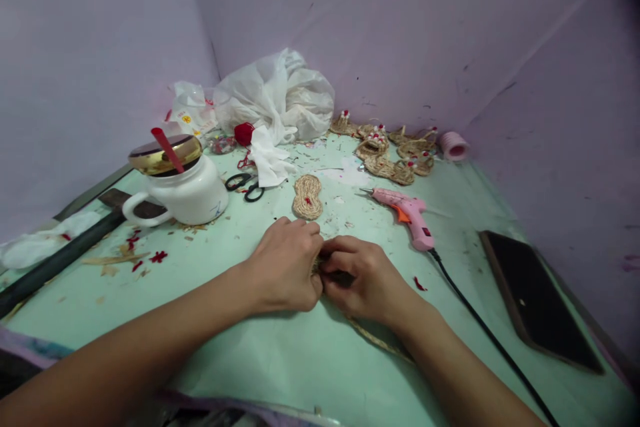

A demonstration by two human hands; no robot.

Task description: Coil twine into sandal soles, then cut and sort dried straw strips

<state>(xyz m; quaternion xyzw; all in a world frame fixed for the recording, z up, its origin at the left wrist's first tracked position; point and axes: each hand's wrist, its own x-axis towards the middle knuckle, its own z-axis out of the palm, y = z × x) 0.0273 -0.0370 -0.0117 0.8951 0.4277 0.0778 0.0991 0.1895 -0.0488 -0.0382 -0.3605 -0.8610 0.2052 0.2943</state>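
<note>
My left hand (286, 264) and my right hand (366, 276) meet at the middle of the pale green table (280, 360), fingers curled and pressed together on a small piece of braided straw (320, 265) that is mostly hidden between them. A braided straw cord (373, 339) trails from under my right wrist toward me. Just beyond my hands lies a peanut-shaped woven straw sole (307, 196).
A pink glue gun (407, 213) with a black cable lies right of my hands. A white mug (180, 188) with a gold lid stands at left, black scissors (245, 185) behind it. Finished straw slippers (393, 153), a pink spool (454, 145), plastic bags (275, 95) and a dark tablet (537, 297) surround them.
</note>
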